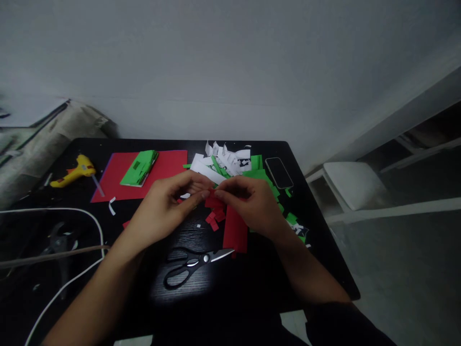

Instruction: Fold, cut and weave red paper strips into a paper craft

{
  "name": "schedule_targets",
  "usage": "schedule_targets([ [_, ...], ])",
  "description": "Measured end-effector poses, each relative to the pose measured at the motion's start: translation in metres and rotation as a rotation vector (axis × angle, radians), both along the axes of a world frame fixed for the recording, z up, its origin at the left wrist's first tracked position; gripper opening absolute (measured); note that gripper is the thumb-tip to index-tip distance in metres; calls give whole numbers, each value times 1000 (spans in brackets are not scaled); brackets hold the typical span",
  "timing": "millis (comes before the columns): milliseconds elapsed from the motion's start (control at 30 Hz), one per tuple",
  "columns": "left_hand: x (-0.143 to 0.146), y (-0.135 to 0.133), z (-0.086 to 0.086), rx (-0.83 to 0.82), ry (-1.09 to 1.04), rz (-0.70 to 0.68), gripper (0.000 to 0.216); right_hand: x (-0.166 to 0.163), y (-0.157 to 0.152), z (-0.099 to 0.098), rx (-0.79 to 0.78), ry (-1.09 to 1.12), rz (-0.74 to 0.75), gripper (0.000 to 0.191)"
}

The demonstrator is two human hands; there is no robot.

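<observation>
Head cam: both hands meet mid-desk. The left hand (169, 204) and right hand (252, 206) each pinch thumb to fingertips on a small red strip (213, 201), held just above the black desk (252, 278). My guess is it's being folded or creased, and paper that thin and floppy needs a light fingertip grip. A bigger red piece (235, 233) lies flat under the right hand, with steel scissors (190, 266) nearer the body. Behind are white strips (223, 158), a green stack (139, 167) and a yellow glue gun (74, 173).
</observation>
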State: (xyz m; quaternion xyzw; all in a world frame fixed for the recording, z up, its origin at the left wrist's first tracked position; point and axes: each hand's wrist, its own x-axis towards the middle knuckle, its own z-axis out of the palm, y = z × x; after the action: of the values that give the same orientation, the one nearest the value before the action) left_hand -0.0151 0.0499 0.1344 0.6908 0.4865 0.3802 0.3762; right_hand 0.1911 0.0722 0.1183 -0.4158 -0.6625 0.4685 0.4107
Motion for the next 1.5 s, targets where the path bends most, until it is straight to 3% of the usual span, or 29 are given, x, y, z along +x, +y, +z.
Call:
schedule_targets([
  [333, 1, 1, -1, 8, 52, 38, 17, -1, -1, -2, -8, 22, -8, 12],
  [733, -1, 0, -2, -26, -64, 34, 14, 5, 0, 4, 65, -91, 16, 10],
  [867, 1, 0, 2, -17, -119, 134, 13, 3, -3, 5, 100, 7, 47, 9],
  [1033, 3, 1, 1, 8, -193, 270, 5, 3, -4, 8, 214, 74, 147, 32],
  [1200, 5, -1, 0, 30, -203, 267, 3, 3, -3, 7, 321, 33, 155, 22],
  [1500, 3, -2, 3, 78, -164, 158, 4, 0, -5, 7, 271, 20, 24, 4],
])
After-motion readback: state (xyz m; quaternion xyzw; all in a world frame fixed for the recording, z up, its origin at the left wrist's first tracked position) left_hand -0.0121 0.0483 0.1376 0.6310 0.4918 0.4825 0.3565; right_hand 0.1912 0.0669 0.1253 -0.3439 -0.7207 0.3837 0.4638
